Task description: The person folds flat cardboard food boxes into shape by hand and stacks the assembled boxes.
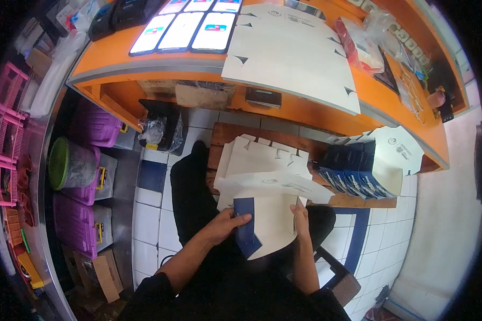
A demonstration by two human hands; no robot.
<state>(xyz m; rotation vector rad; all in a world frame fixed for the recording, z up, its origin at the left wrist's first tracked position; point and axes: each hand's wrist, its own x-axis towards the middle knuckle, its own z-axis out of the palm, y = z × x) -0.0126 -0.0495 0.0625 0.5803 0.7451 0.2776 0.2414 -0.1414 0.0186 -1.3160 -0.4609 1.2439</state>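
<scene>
A cream and dark-blue cardboard piece (273,222), partly folded, is held over my lap. My left hand (223,224) grips its blue left side, thumb on top. My right hand (301,218) pinches its right edge. Just beyond it, flat cream cardboard sheets (249,163) lie on a low wooden bench (225,134). At the bench's right end stands a nested stack of folded blue and cream boxes (353,168).
Across the front runs an orange desk (107,61) with several lit phones (185,31), large cream sheets (289,53) and plastic bags (359,45). Purple bins (76,224) and a green-rimmed bucket (67,163) are at the left. A stool (340,283) is by my right side.
</scene>
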